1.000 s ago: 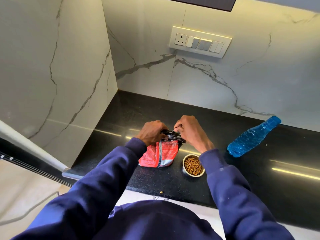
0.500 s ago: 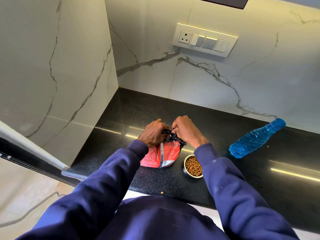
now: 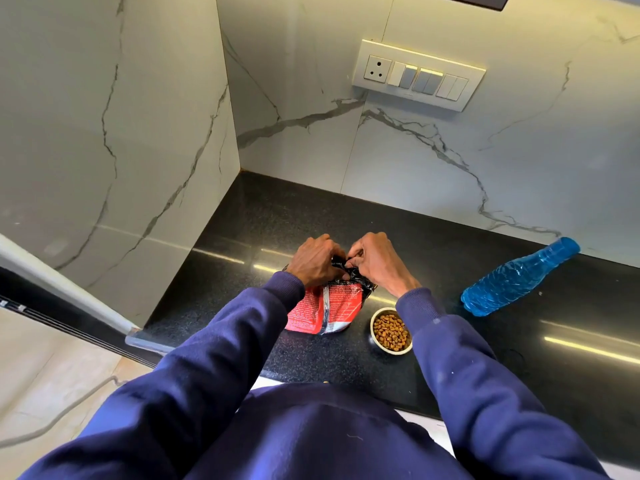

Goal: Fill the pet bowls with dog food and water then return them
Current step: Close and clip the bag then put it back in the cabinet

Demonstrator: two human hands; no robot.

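Dark navy-blue long-sleeved sweatshirt (image 3: 311, 441), soft knit fabric, covers torso and both arms. Ribbed cuffs at both wrists: left sleeve cuff (image 3: 287, 289), right sleeve cuff (image 3: 417, 304). Small pale specks and lint on right sleeve forearm. Left hand (image 3: 313, 261) and right hand (image 3: 377, 261) bare, no gloves, rings or watch visible.

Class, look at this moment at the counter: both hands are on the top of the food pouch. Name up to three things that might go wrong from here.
1. The right sleeve hangs over the full bowl of kibble; pulling back might knock it.
2. The blue bottle lies on its side on the counter, so it may roll.
3. Both the left hand and the right hand pinch the pouch top; a slip could scatter kibble.
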